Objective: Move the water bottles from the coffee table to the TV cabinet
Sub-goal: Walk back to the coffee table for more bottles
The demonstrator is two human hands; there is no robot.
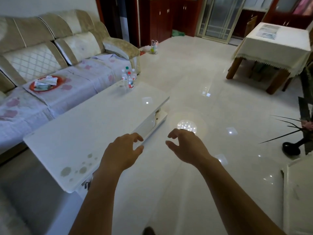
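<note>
Several clear water bottles [129, 78] with red, green and white caps stand upright in a cluster at the far corner of the white glossy coffee table [94, 119]. My left hand [123, 150] hovers over the table's near right edge, fingers curled and apart, holding nothing. My right hand [184, 145] hangs over the floor just right of the table, also empty with fingers apart. Both hands are well short of the bottles. A white surface at the lower right edge [298, 192] may be the TV cabinet; I cannot tell.
A beige sofa [55, 53] with a red tray of papers [45, 83] runs along the table's left side. Shiny white floor [203, 82] stretches ahead. A cloth-covered dining table [274, 46] stands far right. A dark potted plant [301, 133] sits at the right.
</note>
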